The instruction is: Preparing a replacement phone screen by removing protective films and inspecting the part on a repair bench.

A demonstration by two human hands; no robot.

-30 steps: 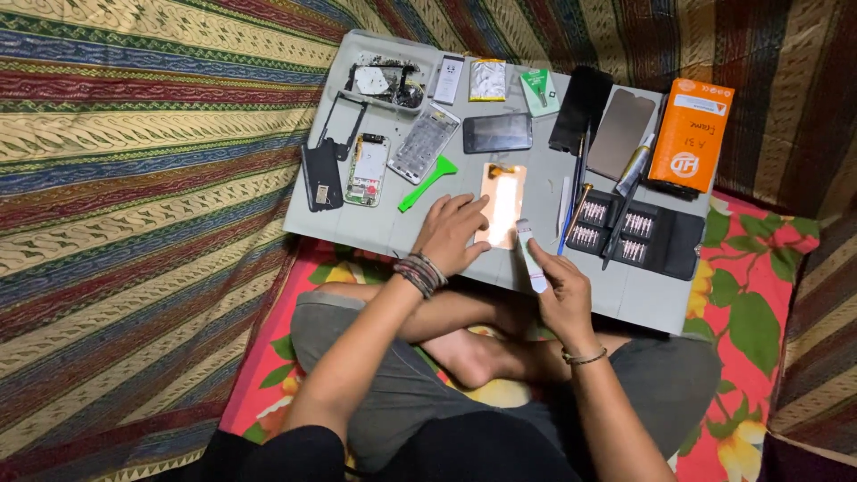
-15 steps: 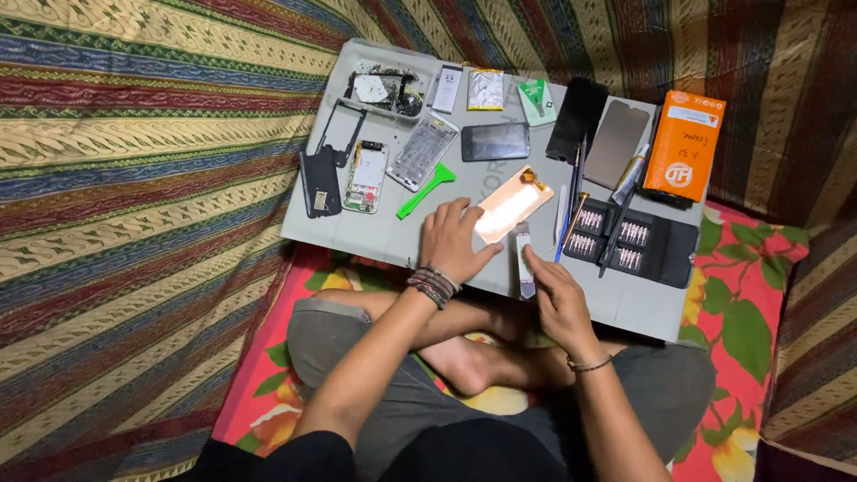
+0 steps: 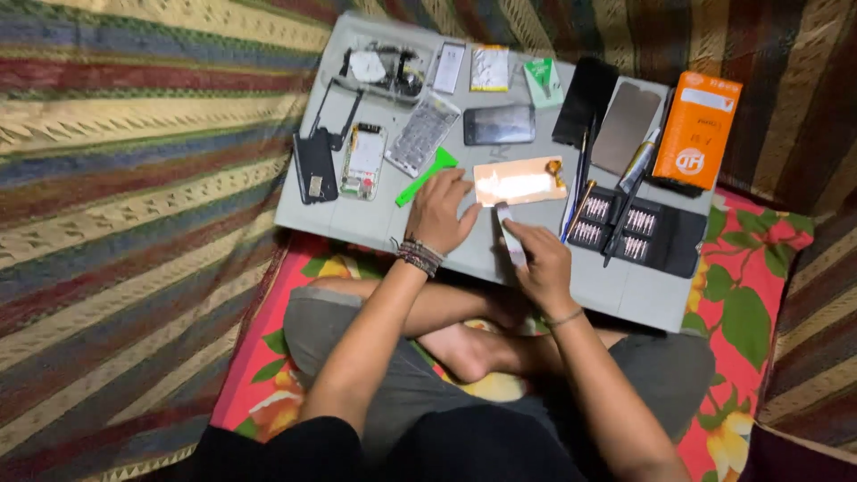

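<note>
1. A grey work board (image 3: 643, 299) lies across the person's crossed legs, over a striped cloth (image 3: 134, 178).
2. An orange upright box (image 3: 696, 129) with a white label patch near its top stands at the board's far right corner.
3. A black tool case (image 3: 643, 234) lies open just below the box, with rows of bits.
4. A shiny copper-coloured phone panel (image 3: 520, 181) lies flat at the board's middle, lengthwise left to right.
5. Small packets line the far edge: a white one (image 3: 449, 67), a yellow-white one (image 3: 489, 68), a green one (image 3: 542, 80).
6. The left hand (image 3: 442, 211) rests with its fingers loosely spread, fingertips at the panel's left end, gripping nothing.
7. The right hand (image 3: 537, 263) pinches a slim whitish tool (image 3: 509, 234), whose tip is just below the panel's near edge.
</note>
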